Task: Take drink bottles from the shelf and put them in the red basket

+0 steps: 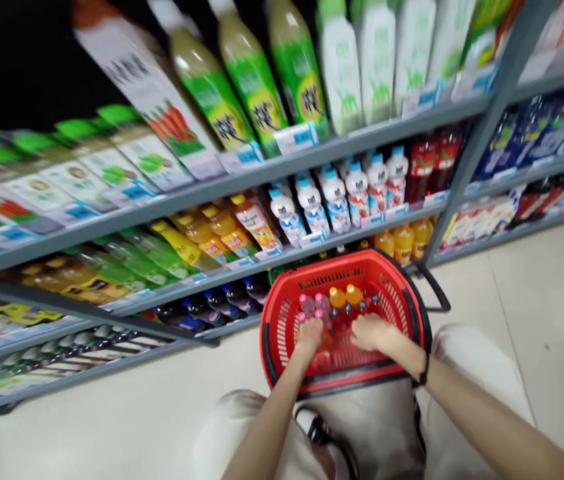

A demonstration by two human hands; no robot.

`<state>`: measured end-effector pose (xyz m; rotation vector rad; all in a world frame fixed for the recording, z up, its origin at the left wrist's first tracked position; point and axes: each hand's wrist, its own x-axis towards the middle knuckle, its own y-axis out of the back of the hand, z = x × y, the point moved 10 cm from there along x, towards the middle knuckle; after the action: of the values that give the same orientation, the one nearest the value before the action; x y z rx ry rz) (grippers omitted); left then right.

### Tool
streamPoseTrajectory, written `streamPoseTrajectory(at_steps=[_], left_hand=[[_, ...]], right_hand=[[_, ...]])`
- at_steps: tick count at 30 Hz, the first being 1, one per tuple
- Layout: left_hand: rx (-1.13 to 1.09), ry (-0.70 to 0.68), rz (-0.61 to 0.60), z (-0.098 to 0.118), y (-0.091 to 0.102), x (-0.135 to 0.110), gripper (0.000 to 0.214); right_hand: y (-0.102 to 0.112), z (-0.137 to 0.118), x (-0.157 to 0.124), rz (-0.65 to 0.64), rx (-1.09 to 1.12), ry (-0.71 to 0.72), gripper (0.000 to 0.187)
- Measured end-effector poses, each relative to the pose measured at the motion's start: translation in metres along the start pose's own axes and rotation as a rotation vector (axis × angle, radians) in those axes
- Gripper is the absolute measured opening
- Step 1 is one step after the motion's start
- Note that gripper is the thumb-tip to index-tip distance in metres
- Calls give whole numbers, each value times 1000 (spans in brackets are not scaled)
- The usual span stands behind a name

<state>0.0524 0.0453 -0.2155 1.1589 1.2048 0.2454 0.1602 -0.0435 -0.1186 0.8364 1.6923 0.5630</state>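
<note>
A red plastic shopping basket [282, 320] stands on the floor in front of me, with black handles. Inside it stand several bottles: pink-capped ones [312, 304] on the left and orange-capped ones [345, 295] further back. Both my hands reach down into the basket. My left hand [309, 335] is closed around the top of a pink-capped bottle. My right hand [372, 332] is curled, knuckles up, over bottles near the basket's middle; what its fingers grip is hidden. A black band circles my right wrist.
Grey metal shelves [262, 177] run across the view, filled with drinks: green-labelled bottles [249, 80] on top, white blue-capped bottles [335, 197] and yellow ones below, dark bottles near the floor. A slanted shelf upright [467, 160] stands right of the basket. Pale tiled floor [537, 300] extends rightward.
</note>
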Motion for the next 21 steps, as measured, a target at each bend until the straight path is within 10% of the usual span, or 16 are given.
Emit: streamPoseTrajectory(at_steps=[12,16,21], left_hand=[[-223,-121,-71,15,75,-44,54],[-272,-126,-27,3,88,-53,61],[-313,-136,2,-11,98,-63,60]], right_hand=[[40,-7,-15,237,-76,-2,33],[120,-24,-33,517,-64,78,31],[269,-72,-78,888,-90,245,23]])
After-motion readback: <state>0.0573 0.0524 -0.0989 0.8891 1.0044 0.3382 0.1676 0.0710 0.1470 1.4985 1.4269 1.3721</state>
